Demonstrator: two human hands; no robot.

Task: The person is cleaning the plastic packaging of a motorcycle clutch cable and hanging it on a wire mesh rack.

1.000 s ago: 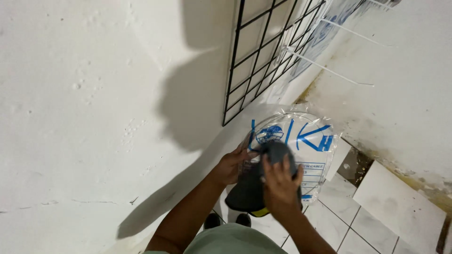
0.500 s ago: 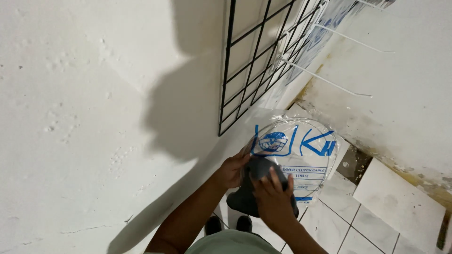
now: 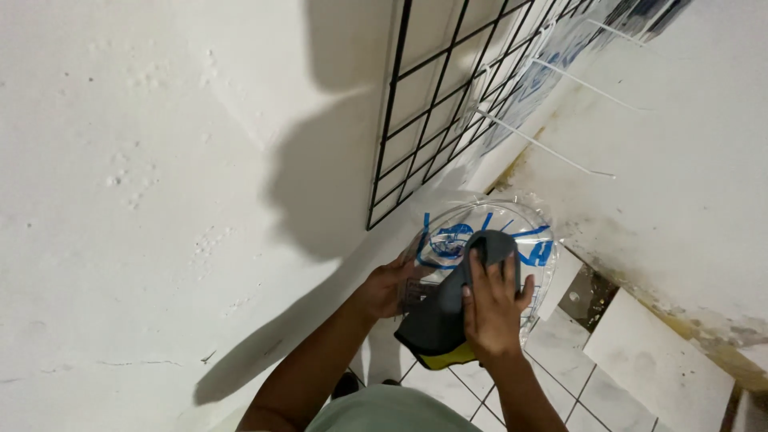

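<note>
A clear plastic bag (image 3: 534, 244) with blue print is held low in front of the white wall. My left hand (image 3: 386, 286) grips the bag's left edge. My right hand (image 3: 490, 307) lies flat on a dark grey cloth (image 3: 436, 317) with a yellow underside. The cloth's upper end rests against the bag's face; whether it is inside the bag I cannot tell.
A black wire grid panel (image 3: 448, 104) hangs on the wall above, with white wire hooks (image 3: 552, 148) sticking out. The white wall (image 3: 160, 176) fills the left. Below are white floor tiles (image 3: 664, 360) and a stained corner. Dark shoes (image 3: 346, 385) show by the wall.
The view has shifted slightly. My right hand has slid along the grey cloth against the bag, and the left hand keeps its hold on the bag.
</note>
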